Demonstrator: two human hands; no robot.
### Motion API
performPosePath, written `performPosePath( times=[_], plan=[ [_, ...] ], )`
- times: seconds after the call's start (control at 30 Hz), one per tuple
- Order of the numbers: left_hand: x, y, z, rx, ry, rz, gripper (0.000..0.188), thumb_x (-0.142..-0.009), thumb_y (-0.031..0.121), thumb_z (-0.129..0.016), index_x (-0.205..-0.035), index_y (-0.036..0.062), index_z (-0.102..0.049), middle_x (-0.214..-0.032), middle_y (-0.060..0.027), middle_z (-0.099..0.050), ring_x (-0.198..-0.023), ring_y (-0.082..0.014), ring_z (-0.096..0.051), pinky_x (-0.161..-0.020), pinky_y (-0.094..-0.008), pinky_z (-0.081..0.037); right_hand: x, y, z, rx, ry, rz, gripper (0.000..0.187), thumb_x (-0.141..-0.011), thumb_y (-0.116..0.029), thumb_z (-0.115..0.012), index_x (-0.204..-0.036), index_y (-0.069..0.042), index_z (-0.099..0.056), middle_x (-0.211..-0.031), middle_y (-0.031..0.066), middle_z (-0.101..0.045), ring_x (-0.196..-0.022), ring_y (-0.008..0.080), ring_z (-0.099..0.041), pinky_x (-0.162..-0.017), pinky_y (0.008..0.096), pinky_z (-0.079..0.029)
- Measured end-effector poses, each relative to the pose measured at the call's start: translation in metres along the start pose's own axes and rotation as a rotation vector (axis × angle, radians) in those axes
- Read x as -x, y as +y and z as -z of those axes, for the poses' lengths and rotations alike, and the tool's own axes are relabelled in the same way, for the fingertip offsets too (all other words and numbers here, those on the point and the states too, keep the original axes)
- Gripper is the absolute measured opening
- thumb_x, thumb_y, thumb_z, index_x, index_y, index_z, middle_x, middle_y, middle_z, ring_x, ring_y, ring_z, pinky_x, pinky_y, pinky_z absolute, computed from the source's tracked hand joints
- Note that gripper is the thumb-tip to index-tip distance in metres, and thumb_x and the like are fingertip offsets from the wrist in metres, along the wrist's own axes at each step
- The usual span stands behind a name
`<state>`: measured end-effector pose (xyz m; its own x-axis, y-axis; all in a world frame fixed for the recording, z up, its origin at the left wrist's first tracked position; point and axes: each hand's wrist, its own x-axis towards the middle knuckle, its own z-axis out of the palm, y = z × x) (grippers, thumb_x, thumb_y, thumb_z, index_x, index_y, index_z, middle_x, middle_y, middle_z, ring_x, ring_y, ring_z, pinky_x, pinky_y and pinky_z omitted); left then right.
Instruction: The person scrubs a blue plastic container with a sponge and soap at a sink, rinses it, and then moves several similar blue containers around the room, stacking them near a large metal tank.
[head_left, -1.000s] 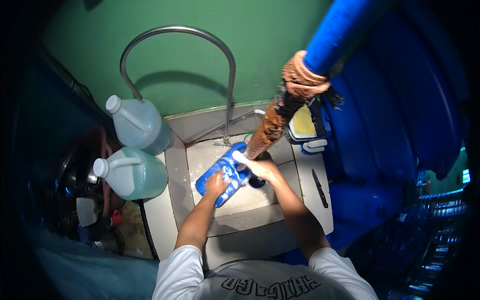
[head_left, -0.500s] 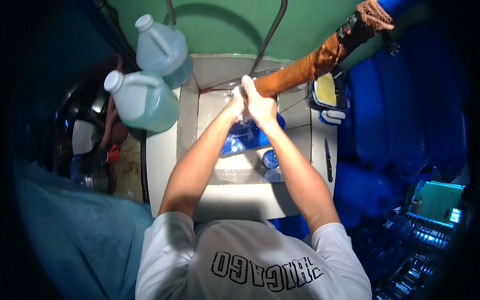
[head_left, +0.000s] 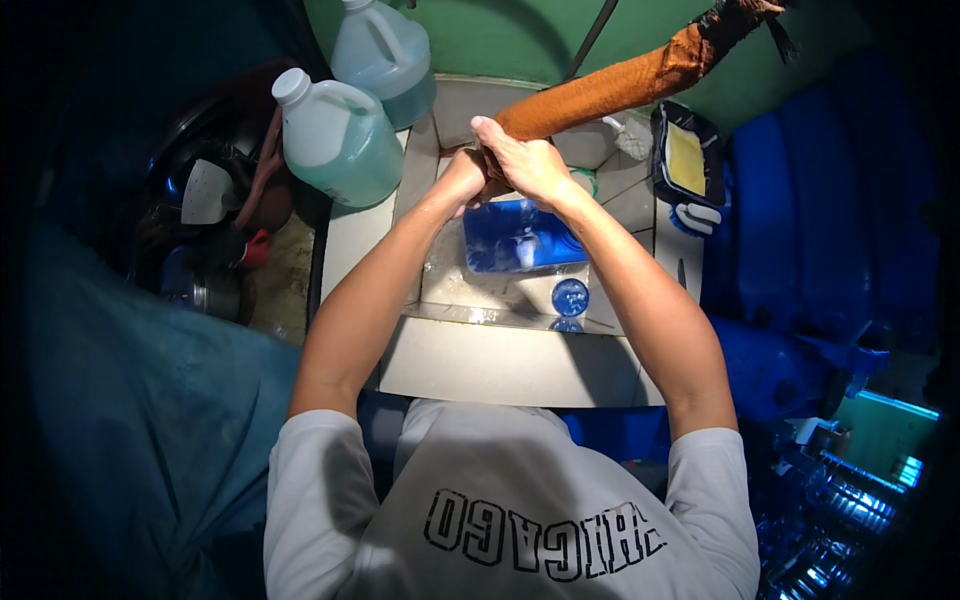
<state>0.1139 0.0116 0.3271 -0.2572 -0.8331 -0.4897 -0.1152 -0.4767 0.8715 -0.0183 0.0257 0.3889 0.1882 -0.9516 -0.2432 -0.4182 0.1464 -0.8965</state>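
An orange-brown cloth sleeve [head_left: 600,95] slants from the upper right down to my hands over a tiled sink [head_left: 445,290]. My left hand [head_left: 463,180] is closed in a fist round the dark, bunched lower end of the sleeve. Just right of it, my right hand [head_left: 533,170] wraps the same end, its thumb pointing up. Below them in the sink lies a blue, see-through rectangular container [head_left: 520,243], wet on top. A round blue cap [head_left: 570,297] sits near the sink's front wall.
Two jugs of pale blue-green liquid, a near jug [head_left: 340,145] and a far jug [head_left: 385,60], stand on the left ledge. At right are a black basket with a yellow sponge [head_left: 685,160], a scrubbing brush [head_left: 697,218] and blue containers [head_left: 790,200]. Pans [head_left: 180,140] are at far left.
The view has shifted, so the sink sits higher and farther right. My hands, earlier pressed close together amid whitish splashes, now grip the sleeve's bunched end, with my left fist turned inward.
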Motion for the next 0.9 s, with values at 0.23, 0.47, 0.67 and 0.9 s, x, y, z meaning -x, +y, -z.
performPosePath(
  times=[0.23,0.47,0.67,0.9],
  plan=[
    [0.023,-0.014,0.007,-0.098,-0.147,0.161,0.037,-0.099,0.044,-0.052,-0.105,0.0097,-0.064,-0.089,-0.006,-0.068,-0.064,-0.0137,-0.065,-0.055,-0.0293,-0.055,0.021,-0.015,0.008,-0.11,-0.177,-0.105,0.069,-0.088,-0.065,-0.062,-0.101,0.002,-0.072,-0.097,0.0116,-0.07,-0.091,0.0164,-0.061,-0.084,0.0306,-0.049],
    [-0.003,-0.059,0.017,0.106,-0.266,0.195,0.028,-0.1,0.045,-0.049,-0.093,0.0197,-0.058,-0.08,0.0074,-0.062,-0.067,-0.0068,-0.061,-0.061,-0.0257,-0.05,0.025,-0.001,0.012,-0.1,-0.301,-0.158,0.073,-0.083,-0.062,-0.065,-0.108,0.006,-0.071,-0.108,0.0189,-0.071,-0.102,0.0237,-0.065,-0.093,0.0338,-0.049],
    [-0.026,-0.108,0.022,0.259,-0.317,0.28,0.029,-0.101,0.043,-0.054,-0.101,0.0151,-0.06,-0.088,0.0001,-0.066,-0.075,-0.0129,-0.065,-0.065,-0.0265,-0.055,0.027,0.01,0.005,-0.175,-0.367,-0.06,0.047,-0.085,-0.046,-0.068,-0.102,-0.002,-0.073,-0.1,0.0127,-0.072,-0.09,0.0169,-0.066,-0.08,0.0298,-0.052],
    [-0.035,-0.129,0.019,0.184,-0.337,0.309,0.036,-0.097,0.055,-0.053,-0.104,0.0207,-0.063,-0.089,0.0044,-0.066,-0.074,-0.0105,-0.064,-0.067,-0.0279,-0.054,0.025,0.029,0.002,-0.198,-0.348,-0.052,0.046,-0.082,-0.047,-0.066,-0.098,-0.005,-0.074,-0.097,0.0119,-0.072,-0.087,0.017,-0.066,-0.08,0.0303,-0.051]
  ],
)
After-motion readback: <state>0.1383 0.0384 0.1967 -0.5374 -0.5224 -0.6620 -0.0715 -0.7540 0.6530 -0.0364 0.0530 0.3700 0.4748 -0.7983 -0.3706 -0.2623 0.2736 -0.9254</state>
